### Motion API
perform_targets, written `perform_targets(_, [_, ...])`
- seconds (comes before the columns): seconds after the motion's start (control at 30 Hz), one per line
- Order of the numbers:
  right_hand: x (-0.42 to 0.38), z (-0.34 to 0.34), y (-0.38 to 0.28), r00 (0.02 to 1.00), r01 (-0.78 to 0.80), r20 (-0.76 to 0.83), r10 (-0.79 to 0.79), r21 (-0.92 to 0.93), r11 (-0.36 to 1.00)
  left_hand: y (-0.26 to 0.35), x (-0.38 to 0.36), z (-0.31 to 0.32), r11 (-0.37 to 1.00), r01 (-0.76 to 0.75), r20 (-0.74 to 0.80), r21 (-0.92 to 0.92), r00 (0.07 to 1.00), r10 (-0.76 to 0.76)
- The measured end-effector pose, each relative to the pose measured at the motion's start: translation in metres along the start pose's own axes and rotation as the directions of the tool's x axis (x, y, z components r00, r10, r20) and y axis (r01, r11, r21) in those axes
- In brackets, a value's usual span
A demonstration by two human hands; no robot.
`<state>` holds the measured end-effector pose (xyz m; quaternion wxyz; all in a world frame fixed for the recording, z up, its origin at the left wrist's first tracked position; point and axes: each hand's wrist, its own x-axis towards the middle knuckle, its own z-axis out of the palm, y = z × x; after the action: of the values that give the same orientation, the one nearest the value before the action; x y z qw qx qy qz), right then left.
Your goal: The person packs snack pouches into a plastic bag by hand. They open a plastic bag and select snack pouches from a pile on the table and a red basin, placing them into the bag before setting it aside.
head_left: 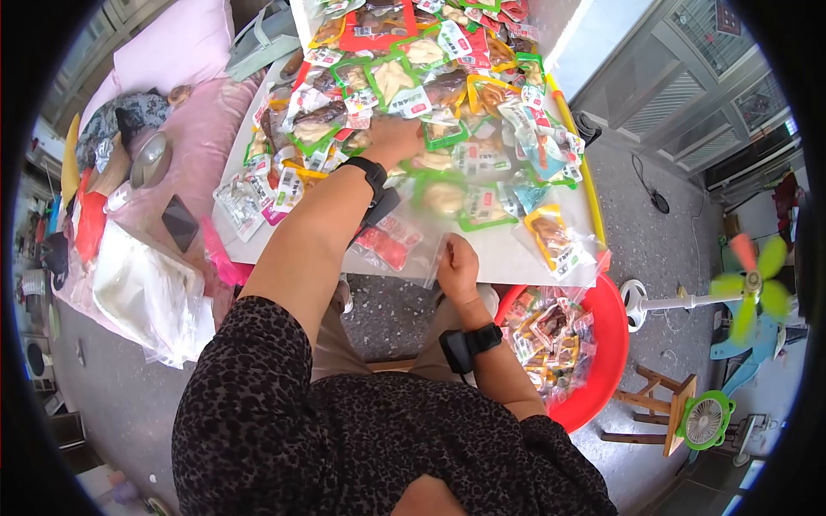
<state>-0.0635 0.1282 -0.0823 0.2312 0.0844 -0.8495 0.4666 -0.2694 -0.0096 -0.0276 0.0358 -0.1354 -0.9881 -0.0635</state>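
Note:
Many sealed food packets (pixel 394 82) with green, yellow and red edges are heaped on a white table (pixel 512 273). My left hand (pixel 396 140) reaches into the heap, beside green-edged packets; its fingers are mostly hidden, so any grip is unclear. Nearer my body, my right hand (pixel 458 265) is closed on the edge of a clear plastic bag (pixel 437 255). Blurred green-edged packets (pixel 445 198) lie just beyond it. Between my arms is a red packet (pixel 387 243) on the table, and a yellow-edged packet (pixel 553 238) rests near the right corner.
A red tub (pixel 611 344) of small packets stands on the floor at the right, below the table edge. Beyond it are a fan (pixel 753 279) and a wooden stool (pixel 680 413). On the left, a pink-covered surface holds a phone (pixel 180 223), a bowl (pixel 151 160) and a plastic-lined white container (pixel 146 279).

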Motion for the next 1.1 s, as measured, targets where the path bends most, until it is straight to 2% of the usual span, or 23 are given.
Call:
perform_targets(0.03, [0.001,0.0,-0.001,1.0,0.004,-0.003,-0.004,0.013,1.0,0.0,0.002,0.002,1.0,-0.013,0.002,-0.014,1.0,0.013])
perform_targets(0.17, [0.002,-0.003,-0.004,1.0,0.014,-0.008,-0.014,0.014,1.0,-0.001,0.008,0.017,0.979,-0.14,-0.107,0.151,0.982,0.156])
perform_targets(0.33, [0.002,-0.002,-0.005,0.999,0.03,-0.013,-0.03,-0.002,1.0,-0.003,0.002,-0.002,0.954,-0.218,-0.211,0.206,0.942,0.261])
perform_targets(0.43, [0.001,-0.002,-0.004,1.0,0.023,-0.016,-0.023,-0.006,1.0,-0.001,-0.009,-0.016,0.954,-0.224,-0.226,0.199,0.937,0.267])
perform_targets(0.53, [0.002,-0.001,-0.004,0.999,0.022,-0.024,-0.022,-0.011,1.0,0.005,-0.028,-0.042,0.974,-0.153,-0.117,0.168,0.978,0.174])
perform_targets(0.67, [0.002,0.0,-0.003,0.996,0.066,-0.06,-0.068,-0.033,0.997,0.0,-0.062,-0.072,0.993,0.002,-0.097,-0.118,0.995,-0.014])
perform_targets(0.73, [0.002,0.001,-0.001,0.992,0.092,-0.082,-0.095,-0.035,0.995,-0.007,-0.08,-0.079,0.951,0.107,-0.078,-0.29,0.988,-0.135])
perform_targets(0.8, [0.002,0.003,0.001,0.991,0.101,-0.09,-0.103,-0.029,0.994,-0.02,-0.093,-0.075,0.891,0.145,-0.049,-0.431,0.982,-0.183])
perform_targets(0.87, [0.002,0.006,0.008,0.99,0.1,-0.099,-0.101,-0.016,0.995,-0.025,-0.106,-0.072,0.772,0.195,0.003,-0.605,0.97,-0.243])
perform_targets(0.93, [0.001,0.003,0.007,0.993,0.063,-0.102,-0.059,0.035,0.997,-0.015,-0.136,-0.082,0.568,0.252,0.088,-0.783,0.95,-0.299])
perform_targets(0.97, [0.003,-0.001,0.003,0.995,0.028,-0.101,-0.02,0.08,0.996,-0.013,-0.145,-0.082,0.493,0.316,0.167,-0.811,0.932,-0.321])
perform_targets(1.07, [0.006,-0.015,-0.01,0.989,-0.079,-0.116,0.096,0.147,0.986,0.013,-0.181,-0.097,0.372,0.235,0.095,-0.898,0.929,-0.358])
perform_targets(1.1, [0.006,-0.022,-0.02,0.982,-0.095,-0.145,0.119,0.161,0.982,0.01,-0.183,-0.083,0.318,0.25,0.131,-0.915,0.927,-0.351])
